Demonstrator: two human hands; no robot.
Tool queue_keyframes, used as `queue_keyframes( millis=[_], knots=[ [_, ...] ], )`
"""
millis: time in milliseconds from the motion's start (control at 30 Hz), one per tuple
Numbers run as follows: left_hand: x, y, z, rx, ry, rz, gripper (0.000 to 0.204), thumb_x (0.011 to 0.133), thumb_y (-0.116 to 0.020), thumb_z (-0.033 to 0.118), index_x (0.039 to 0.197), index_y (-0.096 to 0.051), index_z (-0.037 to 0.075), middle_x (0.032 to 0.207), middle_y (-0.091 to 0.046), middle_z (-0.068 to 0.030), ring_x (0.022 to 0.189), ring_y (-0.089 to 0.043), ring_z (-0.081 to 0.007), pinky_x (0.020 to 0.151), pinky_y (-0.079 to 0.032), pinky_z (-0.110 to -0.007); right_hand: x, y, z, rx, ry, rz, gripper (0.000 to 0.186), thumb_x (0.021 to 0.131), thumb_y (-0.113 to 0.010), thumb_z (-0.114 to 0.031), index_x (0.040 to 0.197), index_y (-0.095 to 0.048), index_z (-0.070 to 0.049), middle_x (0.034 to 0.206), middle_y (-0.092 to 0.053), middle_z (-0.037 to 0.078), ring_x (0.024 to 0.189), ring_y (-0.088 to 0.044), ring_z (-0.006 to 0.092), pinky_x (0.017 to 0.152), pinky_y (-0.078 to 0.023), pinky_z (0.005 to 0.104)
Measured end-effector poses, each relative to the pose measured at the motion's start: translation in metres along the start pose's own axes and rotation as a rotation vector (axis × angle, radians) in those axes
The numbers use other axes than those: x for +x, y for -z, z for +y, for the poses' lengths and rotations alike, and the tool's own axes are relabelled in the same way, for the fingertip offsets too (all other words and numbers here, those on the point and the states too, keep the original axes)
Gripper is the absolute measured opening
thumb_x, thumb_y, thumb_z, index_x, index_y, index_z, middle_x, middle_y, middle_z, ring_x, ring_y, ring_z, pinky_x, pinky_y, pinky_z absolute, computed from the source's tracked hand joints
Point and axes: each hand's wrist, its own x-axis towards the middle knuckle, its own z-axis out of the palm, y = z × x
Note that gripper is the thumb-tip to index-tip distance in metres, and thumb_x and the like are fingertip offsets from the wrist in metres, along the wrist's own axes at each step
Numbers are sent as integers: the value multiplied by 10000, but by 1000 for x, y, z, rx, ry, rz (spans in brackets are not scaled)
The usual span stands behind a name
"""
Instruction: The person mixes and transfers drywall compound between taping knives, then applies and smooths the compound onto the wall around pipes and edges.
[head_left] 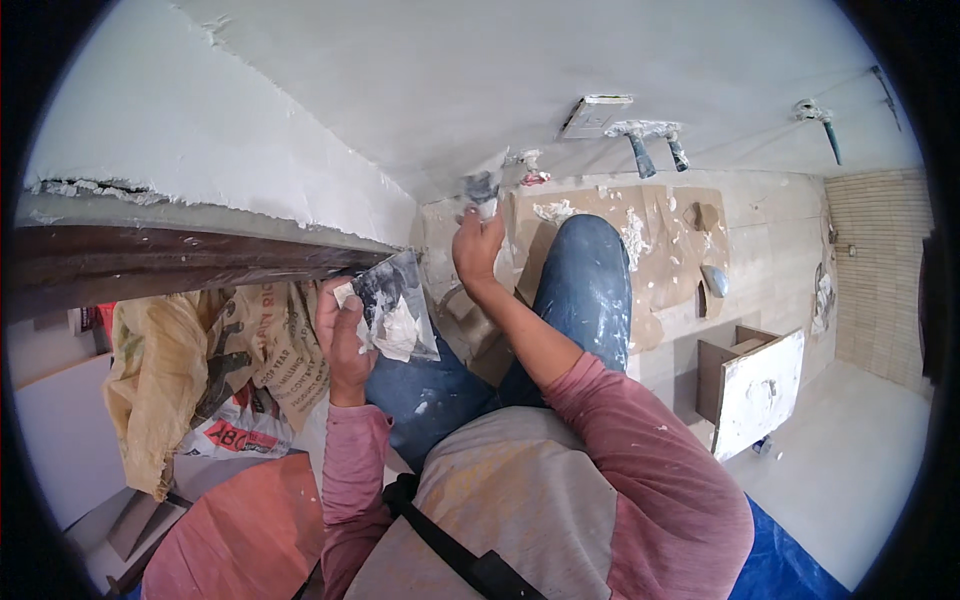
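Note:
My left hand [345, 350] is closed on the edge of a flat, dark, rectangular plate [378, 285]. A lump of white putty [400, 330] lies on that plate, above my left thigh. Reaching forward, my right hand [478, 248] grips a small putty knife [483, 188], its blade smeared grey and white. The blade is at the lower part of the grey-white wall [440, 80], beside a rough putty-edged patch with a pinkish-red bit [535, 178]. Whether the blade touches the wall I cannot tell.
From the wall stick out a switch plate [597, 116] and dark pipe stubs [642, 157]. Putty-spattered cardboard [655, 235] covers the floor. A wooden box [760, 385] stands at right. Left are a dark wooden frame [180, 255] and crumpled sacks [160, 370]; a blue sheet [780, 560] lies behind me.

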Motion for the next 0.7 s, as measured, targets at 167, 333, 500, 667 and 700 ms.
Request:
queue_keyframes(
  millis=[167, 333, 500, 667, 700],
  knots=[
    [-1, -2, 2, 43, -1, -6, 302, 964, -554, 201, 1182, -514, -4, 1045, -641, -94, 939, -626, -156, 864, -499, -302, 15, 22, 37, -593, 272, 270, 438, 995, -479, -118, 1400, -434, 42, 1362, -441, 306, 1279, -413, 447, 1103, -304, 483],
    [-1, -3, 1, 52, -11, -1, 287, 961, -556, 199, 1161, -524, -5, 1035, -643, -92, 936, -626, -155, 866, -497, -299, 36, 16, 52, -600, 318, 350, 447, 991, -475, -116, 1400, -418, 54, 1345, -458, 298, 1271, -426, 453, 1091, -322, 484],
    [0, 2, -2, 57, -27, 14, 297, 958, -572, 202, 1164, -521, -6, 1039, -648, -98, 928, -631, -159, 858, -503, -302, 42, 1, 53, -589, 287, 416, 441, 967, -462, -67, 1388, -421, 57, 1355, -453, 299, 1272, -423, 460, 1089, -322, 488],
    [1, 6, -4, 41, -31, 5, 291, 965, -550, 180, 1184, -517, -9, 1071, -633, -96, 958, -613, -159, 877, -485, -302, 47, -7, 47, -550, 241, 449, 474, 920, -464, -13, 1382, -411, 77, 1357, -445, 309, 1275, -419, 468, 1088, -320, 490],
    [1, 8, -4, 39, -31, -20, 289, 973, -521, 154, 1210, -512, -11, 1104, -619, -93, 992, -594, -157, 902, -465, -301, 48, -7, 47, -551, 242, 447, 474, 920, -464, -13, 1382, -411, 77, 1357, -445, 309, 1275, -419, 468, 1088, -320, 490]
  ],
)
